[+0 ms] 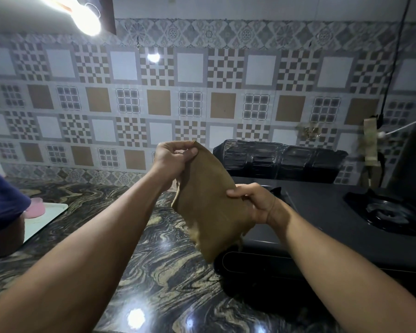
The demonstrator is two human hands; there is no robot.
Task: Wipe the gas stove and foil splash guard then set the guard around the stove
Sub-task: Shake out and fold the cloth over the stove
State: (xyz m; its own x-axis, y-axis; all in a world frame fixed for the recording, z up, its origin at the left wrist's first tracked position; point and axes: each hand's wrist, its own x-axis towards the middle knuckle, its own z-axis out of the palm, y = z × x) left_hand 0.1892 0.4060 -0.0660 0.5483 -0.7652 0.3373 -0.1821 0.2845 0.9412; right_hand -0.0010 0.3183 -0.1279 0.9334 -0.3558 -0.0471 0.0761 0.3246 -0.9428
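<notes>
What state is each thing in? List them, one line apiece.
Cloth: held up in the air, spread between both hands.
Left hand: pinches the cloth's top corner.
Right hand: grips the cloth's right edge.
Gas stove: on the counter, burner unlit.
Foil splash guard: standing behind the stove, against the wall.
White tray: flat on the counter.

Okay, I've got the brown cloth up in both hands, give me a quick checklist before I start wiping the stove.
1. Cloth held firmly: ok. The left hand pinches the top corner of the brown cloth; the right hand grips its right edge.
2. Cloth spread out: ok, it hangs mostly flat between the hands.
3. Cloth damp or clean: cannot tell.
4. Stove top free to wipe: ok for the part in view; only the burner sits there.
5. Burner off: ok, no flame shows.
6. Splash guard in place: cannot tell; a dark folded panel stands behind the stove against the wall.
</notes>
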